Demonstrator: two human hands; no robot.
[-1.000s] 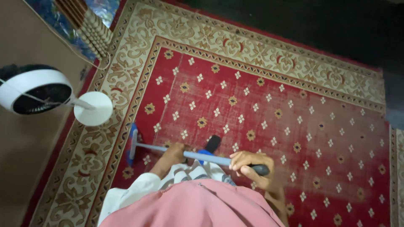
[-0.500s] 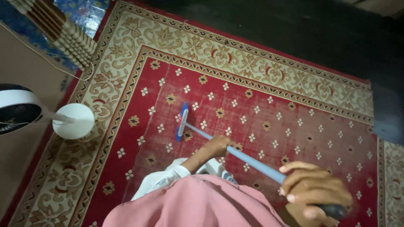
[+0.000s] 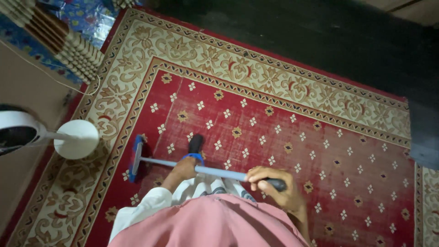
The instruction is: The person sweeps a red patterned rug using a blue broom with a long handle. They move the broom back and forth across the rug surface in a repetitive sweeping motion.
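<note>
Two hands show low in the frame, the left hand [image 3: 183, 168] and the right hand [image 3: 270, 184], both closed around one long-handled brush [image 3: 137, 158]. One red patterned carpet [image 3: 292, 132] fills the middle, with one foot in a dark sock [image 3: 195, 145] on it. At the left edge stands one white fan [image 3: 27, 132], and one striped mat [image 3: 64, 41] lies in the upper left.

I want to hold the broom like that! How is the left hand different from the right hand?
The left hand grips the middle of the blue broom handle, nearer the brush head; the right hand grips the black end grip. The left hand has a white sleeve behind it; the right hand's forearm is bare. Both are closed around the same pole above the red carpet.
</note>
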